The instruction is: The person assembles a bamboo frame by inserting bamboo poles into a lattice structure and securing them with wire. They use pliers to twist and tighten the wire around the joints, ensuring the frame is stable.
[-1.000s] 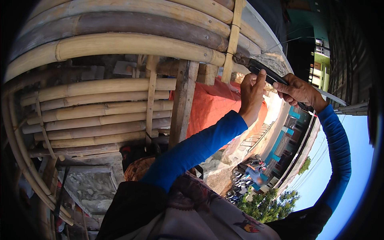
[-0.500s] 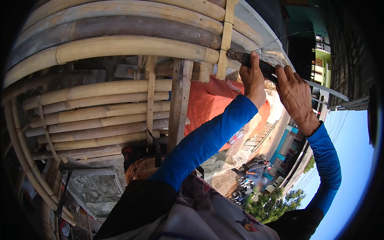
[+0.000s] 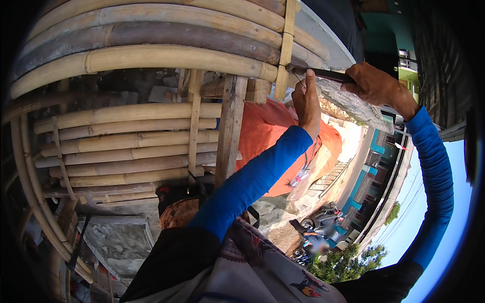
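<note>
My right hand [image 3: 379,86] is closed round the handle end of dark pincers [image 3: 328,75]. Their metal head rests at the upright bamboo strip [image 3: 285,55], beside the end of a pale bamboo pole [image 3: 172,58]. Just below the pincers, my left hand [image 3: 307,103] has its thumb raised against the tool and its fingers curled. A thin wire seems to run by those fingers; what they grip is too small to make out. Blue sleeves cover both forearms.
Bamboo poles form a lower rack [image 3: 136,139] at left, beside a wooden post [image 3: 231,126]. An orange-red tarp [image 3: 268,141] hangs beyond my left forearm. A rough concrete edge [image 3: 353,103] lies beneath the right hand. Motorbikes [image 3: 323,222] stand far below.
My right hand has moved right and up to the end of the pincers, which now lie flatter. The left hand has shifted slightly left and down, its fingers more curled.
</note>
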Demonstrator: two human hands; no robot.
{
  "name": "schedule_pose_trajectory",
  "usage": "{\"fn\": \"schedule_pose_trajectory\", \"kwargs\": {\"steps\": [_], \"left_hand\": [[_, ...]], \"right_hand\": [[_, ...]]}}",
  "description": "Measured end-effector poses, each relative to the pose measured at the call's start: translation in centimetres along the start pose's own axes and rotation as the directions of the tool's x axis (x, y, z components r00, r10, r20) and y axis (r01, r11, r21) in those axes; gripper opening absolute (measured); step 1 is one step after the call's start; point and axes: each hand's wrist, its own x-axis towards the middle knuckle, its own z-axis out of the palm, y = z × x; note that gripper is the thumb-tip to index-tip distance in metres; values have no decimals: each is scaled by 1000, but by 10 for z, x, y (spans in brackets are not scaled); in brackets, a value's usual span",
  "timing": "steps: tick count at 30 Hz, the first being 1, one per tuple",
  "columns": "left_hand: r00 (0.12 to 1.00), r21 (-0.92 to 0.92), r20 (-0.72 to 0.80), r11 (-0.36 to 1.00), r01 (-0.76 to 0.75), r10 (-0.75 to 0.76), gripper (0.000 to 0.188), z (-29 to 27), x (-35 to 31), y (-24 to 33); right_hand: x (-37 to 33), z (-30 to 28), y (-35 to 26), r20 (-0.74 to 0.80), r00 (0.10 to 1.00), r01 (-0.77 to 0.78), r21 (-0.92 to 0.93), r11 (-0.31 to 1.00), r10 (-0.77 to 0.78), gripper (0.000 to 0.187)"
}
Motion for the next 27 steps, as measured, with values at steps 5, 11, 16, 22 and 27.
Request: {"fn": "schedule_pose_trajectory", "kwargs": {"steps": [5,11,16,22,27], "left_hand": [[998,-94,-33,994,-55,52,46,17,-14,10],[997,102,80,994,-27,18,48,9,-15,1],[995,30,27,994,-101,100,43,15,-24,3],[892,-193,301,895,402,-336,38,7,-12,12],[947,-255,219,923,289,-236,26,30,-17,1]], "right_hand": [[-3,4,-11,172,973,-215,463,860,151,57],[-19,94,-18,118,977,-200,803,561,179,58],[-15,98,-14,116,986,-162,846,508,122,55],[-14,96,6,295,952,-307,909,283,85,47],[-10,93,6,305,945,-327,875,357,116,42]]}}
